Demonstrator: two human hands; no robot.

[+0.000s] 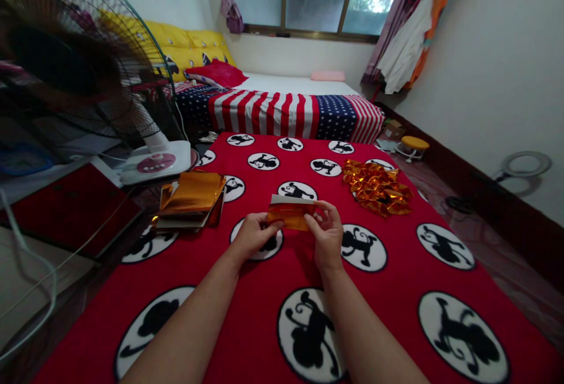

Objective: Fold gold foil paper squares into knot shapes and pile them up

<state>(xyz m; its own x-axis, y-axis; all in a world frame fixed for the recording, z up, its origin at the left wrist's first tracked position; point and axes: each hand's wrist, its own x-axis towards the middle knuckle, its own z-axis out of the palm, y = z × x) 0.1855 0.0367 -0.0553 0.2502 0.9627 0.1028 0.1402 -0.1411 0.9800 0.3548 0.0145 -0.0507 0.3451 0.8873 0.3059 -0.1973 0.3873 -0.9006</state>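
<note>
A sheet of gold foil paper (291,215) is held up between both hands over the red cloth, with a pale strip showing along its top edge; it looks folded. My left hand (255,232) pinches its left end, thumb across the front. At the right end, my right hand (326,230) grips it with the thumb in front and fingers behind. To the left lies a loose stack of gold foil paper sheets (194,193). A heap of folded gold foil pieces (376,187) sits on the right.
The red cloth (247,331) has white circles with black monkey figures. An electric fan (152,158) stands close on the left, with white cables (53,290) nearby. Beyond is a bed (282,108) with a flag-patterned cover. A yellow stool (415,143) stands by the right wall.
</note>
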